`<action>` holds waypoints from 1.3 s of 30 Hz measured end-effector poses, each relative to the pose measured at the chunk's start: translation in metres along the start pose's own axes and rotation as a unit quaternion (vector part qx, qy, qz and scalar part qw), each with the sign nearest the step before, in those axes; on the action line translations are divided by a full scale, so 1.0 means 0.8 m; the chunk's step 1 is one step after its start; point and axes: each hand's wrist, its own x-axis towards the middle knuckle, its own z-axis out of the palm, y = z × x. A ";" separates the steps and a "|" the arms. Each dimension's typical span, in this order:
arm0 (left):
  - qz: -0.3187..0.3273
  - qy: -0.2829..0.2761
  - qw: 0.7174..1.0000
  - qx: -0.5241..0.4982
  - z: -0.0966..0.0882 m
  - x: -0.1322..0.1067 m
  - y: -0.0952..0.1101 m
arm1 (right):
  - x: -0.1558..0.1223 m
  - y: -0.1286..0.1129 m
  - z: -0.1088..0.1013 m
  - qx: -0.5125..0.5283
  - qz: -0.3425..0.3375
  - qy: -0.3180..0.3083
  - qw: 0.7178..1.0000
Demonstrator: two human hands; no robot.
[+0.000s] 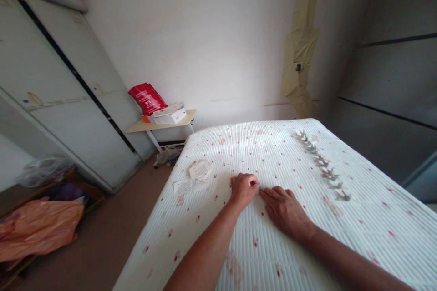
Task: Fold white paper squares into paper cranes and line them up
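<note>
Between the left hand (244, 189) and the paper slips (200, 169) on its left, a bare strip of mattress (239, 145) gives passage. On the other side, a lane runs between the right hand (286, 211) and the slanting row of small folded figures (329, 174), whose close spacing blocks a low sideways sweep. Straight ahead, the way lies open toward the wall (221, 32). The hands leave hardly any gap between them.
</note>
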 end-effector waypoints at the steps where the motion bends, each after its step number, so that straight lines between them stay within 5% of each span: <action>1: 0.006 0.001 1.000 0.009 0.000 0.000 -0.001 | 0.000 0.000 0.001 0.000 0.000 0.003 1.000; 15: 0.099 -0.001 0.995 -0.006 0.003 -0.002 -0.013 | 0.000 -0.002 -0.002 -0.002 0.010 -0.014 1.000; 39: 0.154 -0.057 0.986 0.034 0.004 0.016 -0.029 | 0.000 -0.002 -0.001 -0.010 0.009 -0.001 1.000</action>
